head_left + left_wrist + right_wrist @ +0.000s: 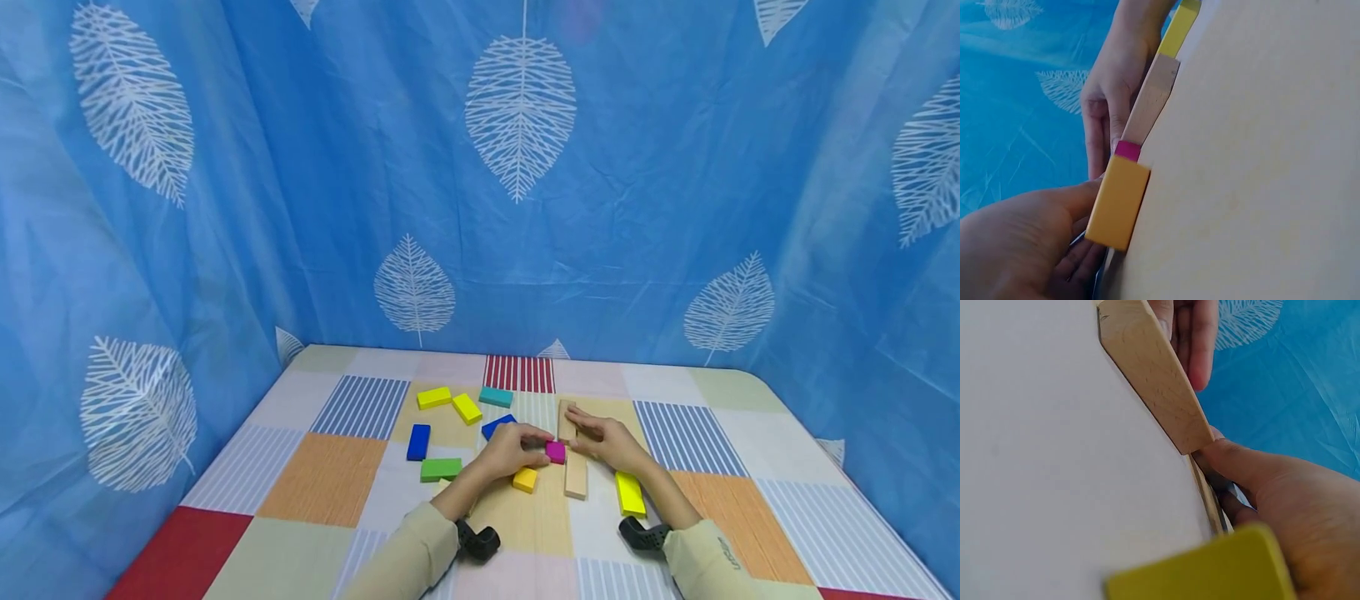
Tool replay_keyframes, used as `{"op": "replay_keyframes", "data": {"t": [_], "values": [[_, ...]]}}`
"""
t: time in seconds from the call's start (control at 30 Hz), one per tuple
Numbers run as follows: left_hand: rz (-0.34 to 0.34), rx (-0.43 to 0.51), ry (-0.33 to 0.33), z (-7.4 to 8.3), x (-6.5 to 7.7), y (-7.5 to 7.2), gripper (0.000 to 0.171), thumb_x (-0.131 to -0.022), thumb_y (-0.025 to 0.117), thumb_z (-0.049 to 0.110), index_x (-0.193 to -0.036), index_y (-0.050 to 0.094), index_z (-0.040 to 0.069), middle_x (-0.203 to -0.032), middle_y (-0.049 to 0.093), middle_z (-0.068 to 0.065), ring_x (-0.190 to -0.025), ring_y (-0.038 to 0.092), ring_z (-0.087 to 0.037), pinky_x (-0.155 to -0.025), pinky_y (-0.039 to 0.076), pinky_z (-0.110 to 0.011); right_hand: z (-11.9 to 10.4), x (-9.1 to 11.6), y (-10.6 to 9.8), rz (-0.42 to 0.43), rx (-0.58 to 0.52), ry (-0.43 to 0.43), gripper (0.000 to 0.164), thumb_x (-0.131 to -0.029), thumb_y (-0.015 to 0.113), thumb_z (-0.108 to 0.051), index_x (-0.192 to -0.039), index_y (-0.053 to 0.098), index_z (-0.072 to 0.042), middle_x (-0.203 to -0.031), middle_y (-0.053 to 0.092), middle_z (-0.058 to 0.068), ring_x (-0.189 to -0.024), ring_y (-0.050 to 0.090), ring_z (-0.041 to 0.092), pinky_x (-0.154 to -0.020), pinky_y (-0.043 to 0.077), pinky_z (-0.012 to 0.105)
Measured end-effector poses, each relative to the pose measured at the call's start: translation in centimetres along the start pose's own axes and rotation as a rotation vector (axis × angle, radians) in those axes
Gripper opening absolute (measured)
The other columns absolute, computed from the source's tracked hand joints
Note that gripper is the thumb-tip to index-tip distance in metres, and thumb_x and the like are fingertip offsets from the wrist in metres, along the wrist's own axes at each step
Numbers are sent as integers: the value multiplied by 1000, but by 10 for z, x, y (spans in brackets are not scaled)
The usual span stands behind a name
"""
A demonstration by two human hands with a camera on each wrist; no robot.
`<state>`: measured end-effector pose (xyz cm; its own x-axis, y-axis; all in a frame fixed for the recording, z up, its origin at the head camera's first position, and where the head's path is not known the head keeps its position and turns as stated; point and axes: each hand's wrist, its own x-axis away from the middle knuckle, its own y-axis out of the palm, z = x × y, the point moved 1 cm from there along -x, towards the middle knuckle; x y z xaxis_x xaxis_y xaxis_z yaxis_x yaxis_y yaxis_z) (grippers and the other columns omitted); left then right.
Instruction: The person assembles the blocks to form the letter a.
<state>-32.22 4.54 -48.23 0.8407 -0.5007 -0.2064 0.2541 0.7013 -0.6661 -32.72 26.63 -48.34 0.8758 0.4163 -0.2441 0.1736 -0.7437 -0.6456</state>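
Observation:
My left hand (507, 450) curves its thumb and index finger around a small magenta block (555, 452) in the middle of the table. My right hand (611, 442) holds the far plain wooden block (566, 419) by its ends, index finger at the far end and thumb at the near one. A second plain wooden block (576, 475) lies just nearer, beside the magenta one. An orange block (525, 479) sits below my left fingers; in the left wrist view the orange block (1119, 203) partly covers the magenta block (1127, 150) and my thumb tip.
Left of my hands lie two yellow blocks (434, 397), a teal block (497, 397), two blue blocks (418, 442), a green block (441, 470) and a pale block partly under my left wrist. Another yellow block (630, 494) lies beside my right forearm. Blue curtains surround the table.

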Motion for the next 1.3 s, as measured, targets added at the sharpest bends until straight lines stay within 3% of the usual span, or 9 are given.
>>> {"op": "replay_keyframes", "data": {"t": [0.1, 0.23, 0.43, 0.77, 1.03, 1.3], "values": [[11, 12, -11, 1, 0, 1, 33, -77, 76, 23, -108, 70, 17, -104, 67, 3, -90, 60, -9, -77, 49, -23, 1, 0, 1, 5, -4, 0, 51, -86, 65, -13, -132, 48, 0, -140, 38, 19, -127, 36, 36, -99, 30, 48], [21, 17, -16, 1, 1, 1, 34, -77, 76, 22, -109, 70, 15, -106, 67, 1, -92, 60, -10, -77, 49, -23, -1, 2, 1, -53, 9, 35, 60, -85, 67, -24, -136, 44, -2, -145, 31, 14, -131, 29, 33, -102, 27, 48], [49, -7, -7, 2, 2, 4, 31, -77, 76, 22, -105, 71, 13, -101, 68, 1, -91, 60, -10, -77, 49, -22, -6, 6, 0, -116, 12, 57, 73, -82, 69, -35, -141, 37, -6, -149, 23, 11, -135, 19, 36, -105, 16, 57], [129, -63, -28, 12, -1, 9, 30, -76, 77, 25, -103, 72, 12, -96, 70, 3, -93, 62, -10, -75, 49, -21, -7, 8, -1, -109, 31, 30, 70, -83, 68, -34, -140, 38, -7, -148, 27, 10, -134, 22, 34, -106, 14, 55], [127, -54, -36, 12, -1, 11, 31, -76, 77, 26, -103, 72, 13, -97, 70, 3, -94, 61, -10, -76, 49, -21, -6, 6, 1, -121, 12, 20, 67, -83, 68, -30, -140, 39, -8, -148, 28, 10, -134, 23, 35, -106, 14, 53], [171, -82, 5, 10, -3, 9, 29, -74, 78, 25, -100, 73, 11, -94, 69, 2, -92, 61, -10, -77, 48, -21, -12, 3, 1, -150, 79, -2, 67, -86, 64, -31, -142, 35, -8, -149, 25, 9, -134, 23, 35, -107, 14, 51]]}}
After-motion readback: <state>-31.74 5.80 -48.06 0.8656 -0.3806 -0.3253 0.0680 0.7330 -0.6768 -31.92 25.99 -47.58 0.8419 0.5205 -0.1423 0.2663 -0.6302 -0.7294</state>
